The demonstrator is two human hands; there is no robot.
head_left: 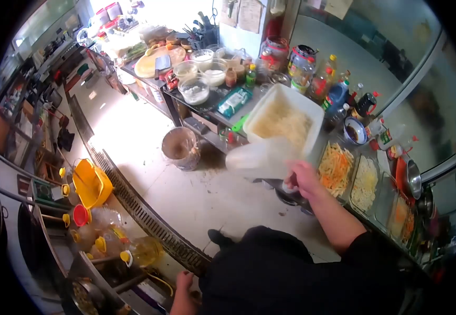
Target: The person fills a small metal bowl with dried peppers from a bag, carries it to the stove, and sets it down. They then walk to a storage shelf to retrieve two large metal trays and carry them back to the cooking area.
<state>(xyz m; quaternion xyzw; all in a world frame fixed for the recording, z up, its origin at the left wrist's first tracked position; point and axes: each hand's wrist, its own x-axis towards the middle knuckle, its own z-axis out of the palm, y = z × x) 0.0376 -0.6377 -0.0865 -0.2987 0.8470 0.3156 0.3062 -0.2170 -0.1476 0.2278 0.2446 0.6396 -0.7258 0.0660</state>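
My right hand is at the near edge of a blurred, whitish translucent lid or container, its fingers curled and pressed together on it. Just beyond stands a white rectangular tub holding pale shredded food. To the right of that hand is a tray of orange and pale shreds, with a tray of pale pieces beside it. Low in the view, my left hand hangs near the oil bottles with its fingers curled; whether it holds anything is hidden.
A bucket stands on the floor by the counter. Glass bowls, a cleaver and sauce bottles crowd the counter. At left are a yellow basket, oil bottles and a floor drain grate.
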